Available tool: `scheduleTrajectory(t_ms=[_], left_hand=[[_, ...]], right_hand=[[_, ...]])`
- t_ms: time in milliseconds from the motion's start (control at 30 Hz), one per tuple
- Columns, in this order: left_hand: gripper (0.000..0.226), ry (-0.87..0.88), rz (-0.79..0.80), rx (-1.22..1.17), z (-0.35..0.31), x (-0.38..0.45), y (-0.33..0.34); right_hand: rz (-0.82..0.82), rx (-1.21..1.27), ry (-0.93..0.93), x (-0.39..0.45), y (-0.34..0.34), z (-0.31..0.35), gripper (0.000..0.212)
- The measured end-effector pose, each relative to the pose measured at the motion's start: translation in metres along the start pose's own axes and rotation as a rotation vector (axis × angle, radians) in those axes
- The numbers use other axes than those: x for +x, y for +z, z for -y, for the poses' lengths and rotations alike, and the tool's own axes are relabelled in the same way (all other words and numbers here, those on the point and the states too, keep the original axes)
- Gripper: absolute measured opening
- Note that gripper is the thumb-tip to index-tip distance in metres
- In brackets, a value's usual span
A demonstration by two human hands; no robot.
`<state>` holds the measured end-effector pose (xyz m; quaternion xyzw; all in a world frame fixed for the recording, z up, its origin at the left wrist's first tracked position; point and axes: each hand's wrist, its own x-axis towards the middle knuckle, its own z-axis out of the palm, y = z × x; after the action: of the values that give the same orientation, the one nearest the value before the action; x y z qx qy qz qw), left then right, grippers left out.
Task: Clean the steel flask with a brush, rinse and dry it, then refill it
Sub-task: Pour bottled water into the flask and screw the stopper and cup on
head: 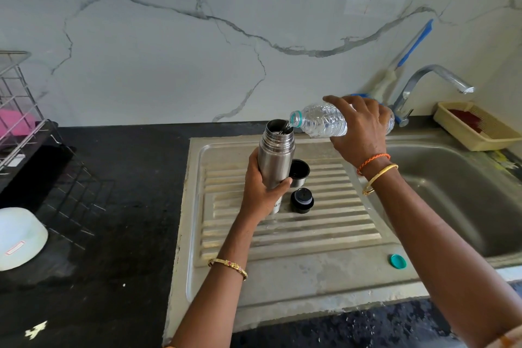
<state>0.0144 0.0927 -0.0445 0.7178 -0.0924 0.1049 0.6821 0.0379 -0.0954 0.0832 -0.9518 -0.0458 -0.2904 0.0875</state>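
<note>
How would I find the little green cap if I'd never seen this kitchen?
Find the steel draining board left of the sink basin. On its flat front part, at the corner nearest the basin, lies the small teal bottle cap. The two flask lids farther back are black.

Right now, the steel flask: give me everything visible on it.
The steel flask is a brushed-metal cylinder with a ringed, threaded neck and open mouth, no cap on. It stands upright on the ribbed drainboard. The left hand grips its lower body, hiding part of some dark lettering. Water pours into its mouth from the tilted plastic bottle held by the right hand. How full it is cannot be told.
</note>
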Motion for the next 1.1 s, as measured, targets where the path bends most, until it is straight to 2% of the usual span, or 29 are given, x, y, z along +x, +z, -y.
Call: scheduleTrajectory(t_ms=[1100], left_hand=[[0.073, -0.009, 0.003, 0.016, 0.0020, 0.0012, -0.0004]], right_hand=[[-0.014, -0.019, 0.002, 0.0018, -0.0011, 0.0012, 0.077]])
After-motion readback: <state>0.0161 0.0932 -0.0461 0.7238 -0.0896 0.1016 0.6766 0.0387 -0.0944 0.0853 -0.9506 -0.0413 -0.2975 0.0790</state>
